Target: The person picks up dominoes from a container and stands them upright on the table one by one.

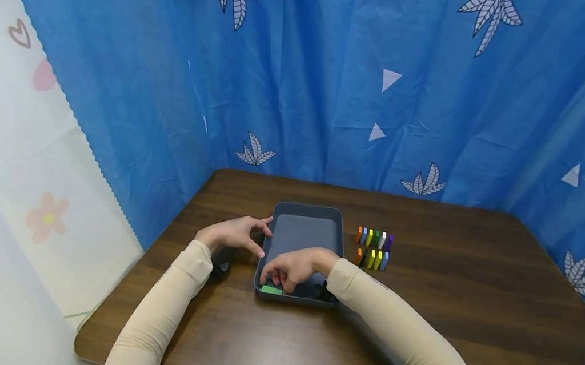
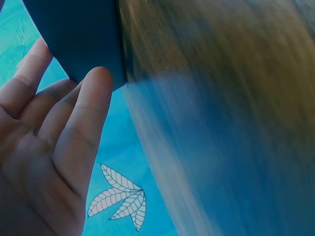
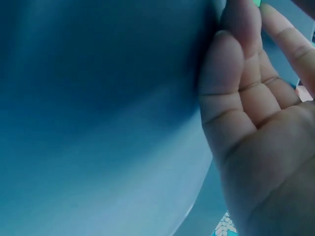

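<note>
In the head view a dark grey rectangular tray (image 1: 306, 207) lies on the wooden table. My right hand (image 1: 293, 265) reaches into its near left corner. There, the index finger and thumb pinch the ends of a small flat green block (image 1: 271, 290); the other fingers are curled under. Only a sliver of green shows between the fingertips in the right wrist view. At the tray's left wall is my left hand (image 1: 237, 232), thumb and fingers spread along the rim. The left wrist view shows its fingers (image 2: 93, 93) fairly straight against the tray's side (image 2: 81, 39).
Right of the tray stand two rows of small upright coloured blocks (image 1: 370, 238), among them orange, blue, yellow, green, white and purple ones. The brown table (image 1: 444, 286) reaches back to a blue leaf-patterned curtain (image 1: 310, 92). A pale curtain (image 1: 39, 185) hangs on the left.
</note>
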### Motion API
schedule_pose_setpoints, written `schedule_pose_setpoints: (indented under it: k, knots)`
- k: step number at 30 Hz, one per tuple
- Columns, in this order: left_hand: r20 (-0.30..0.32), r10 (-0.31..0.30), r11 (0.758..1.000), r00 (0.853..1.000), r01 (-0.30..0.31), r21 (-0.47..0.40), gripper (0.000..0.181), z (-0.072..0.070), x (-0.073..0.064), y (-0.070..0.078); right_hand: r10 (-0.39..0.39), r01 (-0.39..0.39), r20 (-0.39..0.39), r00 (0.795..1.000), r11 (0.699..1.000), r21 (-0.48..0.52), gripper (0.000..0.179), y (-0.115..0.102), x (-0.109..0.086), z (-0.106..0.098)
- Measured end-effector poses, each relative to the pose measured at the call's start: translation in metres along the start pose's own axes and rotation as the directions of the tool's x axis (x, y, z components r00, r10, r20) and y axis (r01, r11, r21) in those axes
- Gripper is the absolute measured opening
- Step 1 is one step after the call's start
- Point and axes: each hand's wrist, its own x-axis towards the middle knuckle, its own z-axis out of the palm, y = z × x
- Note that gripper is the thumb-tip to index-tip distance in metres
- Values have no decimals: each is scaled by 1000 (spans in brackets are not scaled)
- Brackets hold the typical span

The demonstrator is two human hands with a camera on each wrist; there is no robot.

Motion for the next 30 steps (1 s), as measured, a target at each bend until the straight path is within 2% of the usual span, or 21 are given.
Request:
schedule_pose_setpoints:
  k: [9, 19, 30]
  knots:
    - [4, -8, 1000, 1000, 8, -18, 50, 4, -2, -1, 5, -10, -48, 999, 995, -95, 39, -5, 7, 9]
    - [6, -13, 999, 1000, 13, -31, 51, 0, 0, -1, 30, -37, -97, 995, 996, -75, 31, -9, 4, 7]
    - [10, 6, 1000, 1000, -6, -14, 51, -3, 0, 0, -24, 24, -5, 1000, 1000, 20, 24, -7, -1, 2]
